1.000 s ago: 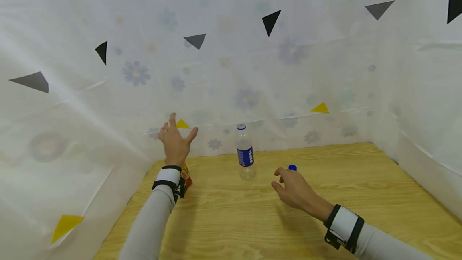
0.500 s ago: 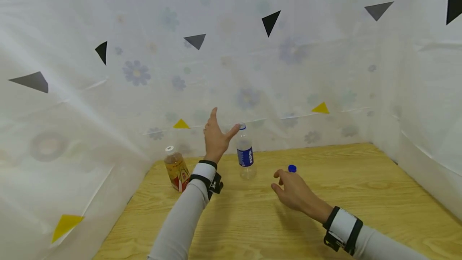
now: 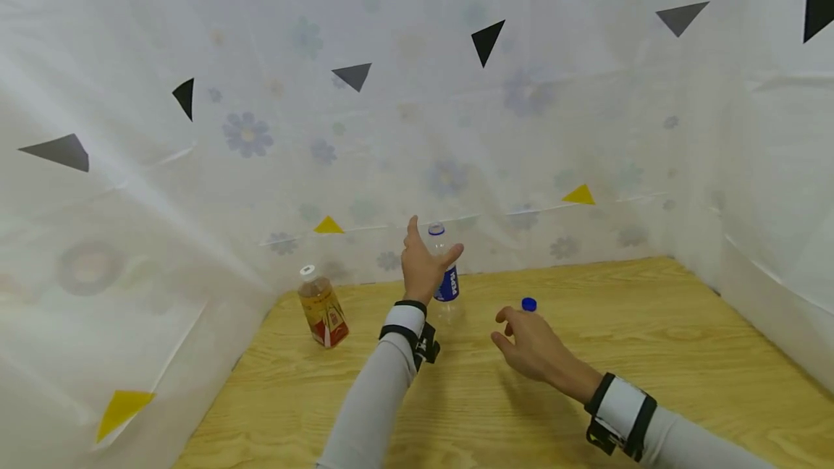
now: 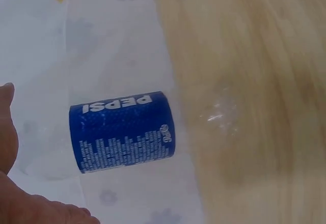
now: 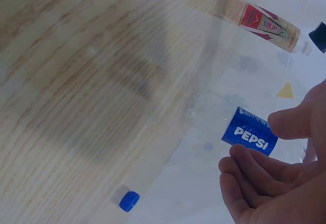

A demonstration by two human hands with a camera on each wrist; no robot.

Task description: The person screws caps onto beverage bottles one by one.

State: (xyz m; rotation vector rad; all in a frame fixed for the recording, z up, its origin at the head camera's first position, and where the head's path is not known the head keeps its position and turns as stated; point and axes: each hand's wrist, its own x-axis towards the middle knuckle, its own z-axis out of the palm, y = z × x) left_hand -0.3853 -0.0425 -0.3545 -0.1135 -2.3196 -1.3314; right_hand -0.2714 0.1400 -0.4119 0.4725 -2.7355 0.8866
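A clear, uncapped Pepsi bottle (image 3: 448, 285) with a blue label stands upright toward the back of the table. My left hand (image 3: 425, 266), thumb spread from the fingers, is right at it and covers part of its side in the head view. In the left wrist view the blue label (image 4: 122, 132) lies just beyond my fingers (image 4: 30, 203). Nothing is in my right hand (image 3: 537, 347), whose fingers are loosely bent over the table. Just behind that hand sits a blue bottle cap (image 3: 529, 304), seen whole in the right wrist view as a small blue cap (image 5: 129, 201).
To the left stands a drink bottle (image 3: 323, 313) with a white cap, a yellow and red label and brownish contents. The wooden table (image 3: 606, 302) meets white plastic sheeting (image 3: 417, 129) at the back and both sides.
My left hand has moved right, from in front of the brown drink bottle to the Pepsi bottle, bringing the drink bottle into view. My right hand has stayed in place.
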